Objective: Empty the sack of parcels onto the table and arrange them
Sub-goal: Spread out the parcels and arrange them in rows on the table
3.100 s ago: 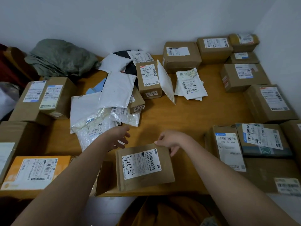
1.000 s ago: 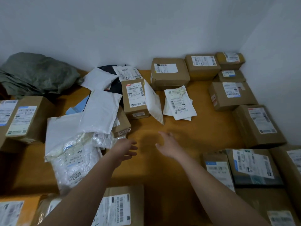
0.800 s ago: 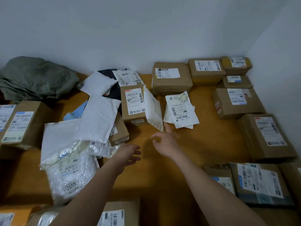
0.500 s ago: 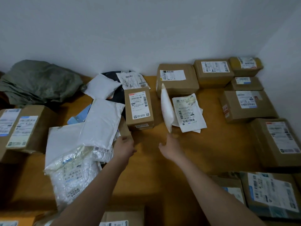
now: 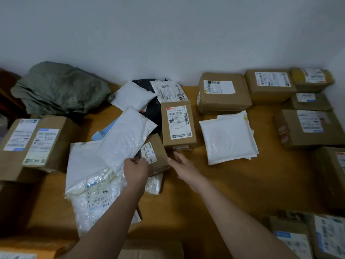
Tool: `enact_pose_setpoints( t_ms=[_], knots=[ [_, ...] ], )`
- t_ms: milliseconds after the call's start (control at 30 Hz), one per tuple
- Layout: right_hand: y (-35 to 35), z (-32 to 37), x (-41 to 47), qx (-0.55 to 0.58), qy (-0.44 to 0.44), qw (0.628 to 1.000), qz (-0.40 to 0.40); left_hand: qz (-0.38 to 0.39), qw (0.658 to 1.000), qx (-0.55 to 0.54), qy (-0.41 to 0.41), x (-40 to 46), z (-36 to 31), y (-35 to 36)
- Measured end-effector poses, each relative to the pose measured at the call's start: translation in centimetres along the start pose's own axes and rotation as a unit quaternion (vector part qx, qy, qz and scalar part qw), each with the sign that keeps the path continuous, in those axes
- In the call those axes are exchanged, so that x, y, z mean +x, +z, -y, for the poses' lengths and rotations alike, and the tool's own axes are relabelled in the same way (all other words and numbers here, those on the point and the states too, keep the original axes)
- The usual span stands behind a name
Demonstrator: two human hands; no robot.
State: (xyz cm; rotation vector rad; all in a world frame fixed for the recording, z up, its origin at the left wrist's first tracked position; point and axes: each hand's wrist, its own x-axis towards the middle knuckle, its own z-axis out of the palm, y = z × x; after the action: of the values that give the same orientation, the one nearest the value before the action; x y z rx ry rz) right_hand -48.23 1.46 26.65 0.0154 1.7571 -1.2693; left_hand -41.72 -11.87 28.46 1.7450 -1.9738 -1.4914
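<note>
The near corner of a white bubble mailer (image 5: 124, 139) is pinched by the left hand (image 5: 136, 170), the fingers being curled round its edge. The right hand (image 5: 183, 166) is held open just above the wooden table (image 5: 214, 184), fingers loosely extended toward the left, and nothing is gripped by it; its fingertips are seen just beside a small brown box (image 5: 155, 154) whose label is turned sideways.

The held mailer is laid across that small box and across a larger flat white mailer (image 5: 82, 161). A clear crinkled plastic parcel (image 5: 95, 195) (partly hidden by the left forearm) is seen below these. Just behind the right hand an upright brown box (image 5: 178, 126) is stood with its label facing up, and to its right a stack of flat white mailers (image 5: 229, 137) is laid on the table, well apart from either hand.

Farther back, a small white pouch (image 5: 133, 95) and a labelled dark bag (image 5: 169, 91) are placed near the wall. Brown cartons (image 5: 223, 93) are ranged along the back and right edges, and two more labelled cartons (image 5: 35, 144) are stacked at the left. The crumpled green sack (image 5: 59, 88) is left in the far left corner against the wall.
</note>
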Motion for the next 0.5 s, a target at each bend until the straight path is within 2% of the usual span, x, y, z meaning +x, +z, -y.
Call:
enact_pose_setpoints(
  t_ms=[67, 167, 233, 333, 500],
  knots=[
    [-0.1, 0.1, 0.2, -0.010, -0.010, 1.000, -0.027, 0.047, 0.999, -0.021, -0.015, -0.2, 0.2, 0.0],
    [-2.4, -0.3, 0.7, -0.082, -0.027, 0.972, -0.218, 0.074, 0.997, -0.014, -0.031, -0.4, 0.1, -0.3],
    [-4.3, -1.3, 0.8, -0.089, -0.022, 0.959, -0.267, 0.072, 0.997, 0.001, -0.024, 0.0, 0.3, -0.3],
    [-6.1, -3.2, 0.2, -0.116, 0.047, 0.962, -0.241, 0.103, 0.994, 0.003, -0.047, 0.4, 1.0, 0.2],
    [-6.4, -5.3, -2.5, -0.131, 0.127, 0.964, -0.193, 0.239, 0.964, 0.054, -0.101, -1.0, 2.5, 2.4]
  ],
)
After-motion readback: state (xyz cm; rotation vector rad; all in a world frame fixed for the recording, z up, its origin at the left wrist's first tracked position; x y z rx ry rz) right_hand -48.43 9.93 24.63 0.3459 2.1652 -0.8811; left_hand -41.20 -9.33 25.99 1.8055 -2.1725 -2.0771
